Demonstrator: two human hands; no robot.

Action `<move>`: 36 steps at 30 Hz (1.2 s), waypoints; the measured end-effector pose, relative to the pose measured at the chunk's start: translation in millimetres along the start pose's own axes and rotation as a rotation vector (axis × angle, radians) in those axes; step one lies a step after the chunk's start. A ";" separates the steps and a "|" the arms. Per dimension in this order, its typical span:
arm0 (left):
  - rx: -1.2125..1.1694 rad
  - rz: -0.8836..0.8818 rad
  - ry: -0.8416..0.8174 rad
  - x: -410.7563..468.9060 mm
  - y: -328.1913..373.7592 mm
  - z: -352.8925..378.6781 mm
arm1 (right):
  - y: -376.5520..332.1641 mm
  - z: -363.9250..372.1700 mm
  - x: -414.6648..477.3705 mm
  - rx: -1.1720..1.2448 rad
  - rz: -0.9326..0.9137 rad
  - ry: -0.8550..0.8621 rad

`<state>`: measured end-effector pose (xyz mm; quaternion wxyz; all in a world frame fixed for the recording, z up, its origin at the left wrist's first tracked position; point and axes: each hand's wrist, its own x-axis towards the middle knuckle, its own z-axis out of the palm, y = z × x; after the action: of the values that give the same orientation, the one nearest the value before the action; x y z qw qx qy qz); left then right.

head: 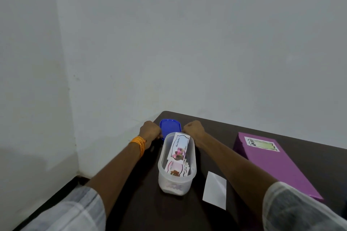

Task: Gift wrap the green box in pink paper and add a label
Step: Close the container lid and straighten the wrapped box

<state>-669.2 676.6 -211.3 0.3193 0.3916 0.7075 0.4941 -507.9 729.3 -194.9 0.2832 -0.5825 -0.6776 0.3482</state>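
Reaching past the clear plastic tub (176,180), the person has both hands at the blue lid (170,125), which lies near the far corner of the table (142,208). The left hand (150,131) curls round the lid's left edge and the right hand (194,129) round its right. Both look clenched on the rim, though the fingertips are hidden. The wrapped box (277,167), covered in pink paper, lies well apart to the right with its label (262,144) already on top. The likely trouble is the tall label card (179,146) standing above the tub's rim, since a lid pressed down would crumple it. The forearms closely flank the tub and could tip it.
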 end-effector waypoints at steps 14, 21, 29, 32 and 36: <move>-0.438 0.115 -0.038 -50.0 46.3 -10.3 | -29.8 -27.6 -38.8 0.847 0.093 0.085; -0.539 0.135 0.001 -90.6 46.2 -19.1 | -31.9 -50.6 -80.4 0.888 0.134 -0.056; -0.239 0.166 0.027 -130.8 43.4 -26.0 | -20.2 -50.5 -125.5 0.397 0.077 0.209; -0.116 0.214 0.024 -143.5 37.0 -28.5 | -14.1 -42.0 -141.7 0.306 0.028 0.227; -0.065 0.259 0.056 -155.5 31.8 -27.5 | -7.7 -29.7 -151.6 0.214 -0.050 0.284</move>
<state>-608.5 535.6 -162.5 0.2454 0.4552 0.6433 0.5646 -464.6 583.4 -167.7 0.4451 -0.5752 -0.6042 0.3254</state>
